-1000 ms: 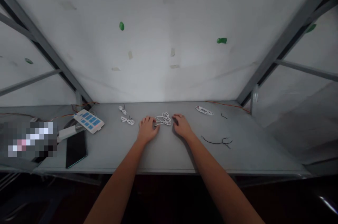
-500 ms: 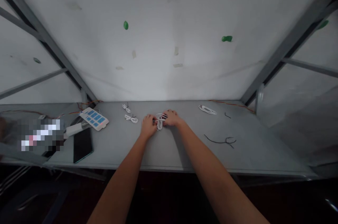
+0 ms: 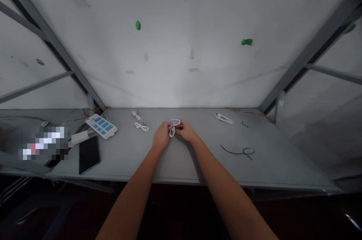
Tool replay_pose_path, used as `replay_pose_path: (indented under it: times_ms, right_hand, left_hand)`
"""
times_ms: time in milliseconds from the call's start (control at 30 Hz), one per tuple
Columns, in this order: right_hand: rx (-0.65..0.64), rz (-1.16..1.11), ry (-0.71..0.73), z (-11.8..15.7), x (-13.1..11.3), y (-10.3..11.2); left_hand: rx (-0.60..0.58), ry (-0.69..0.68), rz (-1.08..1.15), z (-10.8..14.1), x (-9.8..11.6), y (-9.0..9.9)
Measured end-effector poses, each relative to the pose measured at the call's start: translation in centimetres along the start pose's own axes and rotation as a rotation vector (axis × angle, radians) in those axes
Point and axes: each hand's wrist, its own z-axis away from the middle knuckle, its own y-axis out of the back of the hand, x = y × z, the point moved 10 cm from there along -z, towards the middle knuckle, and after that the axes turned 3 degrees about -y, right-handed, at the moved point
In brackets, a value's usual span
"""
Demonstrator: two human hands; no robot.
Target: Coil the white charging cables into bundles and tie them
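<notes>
Two hands meet at the middle of the grey surface (image 3: 181,164), and between them sits one white cable (image 3: 173,126), bunched into a small coil. The left hand (image 3: 161,137) pinches the coil's left side, fingers curled in around the loops. The right hand (image 3: 185,130) closes on the other side, thumb and fingertips pressed onto the strands. Both forearms run up from the bottom edge and converge on that one spot, wrists low, close over the surface.

Count the white cables: four in all. One in the hands, two small bundled cables (image 3: 141,126) lying just left of the left hand, one behind the other, and a fourth coiled cable (image 3: 223,118) well off to the right near the back edge. One thin black wire (image 3: 239,152) sprawls loose on the right, apart from the hands.

Far left, one white power strip (image 3: 101,126) with blue sockets, and just in front of it one dark phone (image 3: 89,154) lying flat, screen up.
</notes>
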Motion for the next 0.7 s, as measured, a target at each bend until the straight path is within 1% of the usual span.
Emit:
replay_pose_path:
  times_ms: [67, 167, 233, 300, 367, 467, 567, 700]
  right_hand:
    - [0.010, -0.210, -0.014, 0.1, 0.4, -0.7]
    - [0.087, -0.331, -0.058, 0.4, 1.0, -1.2]
    - [0.143, -0.356, -0.093, 0.7, 1.4, -0.8]
    - [0.192, -0.363, -0.122, 1.2, 1.6, 0.4]
    - [0.252, -0.362, -0.143, 1.9, 1.8, 2.8]
    - [0.360, -0.396, -0.152, 3.5, 1.7, 7.8]
    - [0.425, -0.479, -0.150, 5.2, 1.4, 12.2]
    - [0.417, -0.442, -0.155, 6.8, 0.9, 16.0]
  left_hand:
    - [-0.001, -0.016, 0.005, 0.2, 0.2, 0.0]
    - [0.020, -0.013, 0.022, 0.4, 0.4, 0.3]
    - [0.070, 0.015, 0.058, 0.5, 0.1, 0.9]
    - [0.156, 0.044, 0.105, 0.6, -0.4, 1.8]
    - [0.253, 0.071, 0.153, 0.8, -1.1, 2.9]
    - [0.354, 0.140, 0.253, 1.1, -2.7, 3.9]
    - [0.388, 0.200, 0.362, 1.6, -3.8, 4.0]
    - [0.420, 0.199, 0.454, 2.1, -4.6, 4.0]
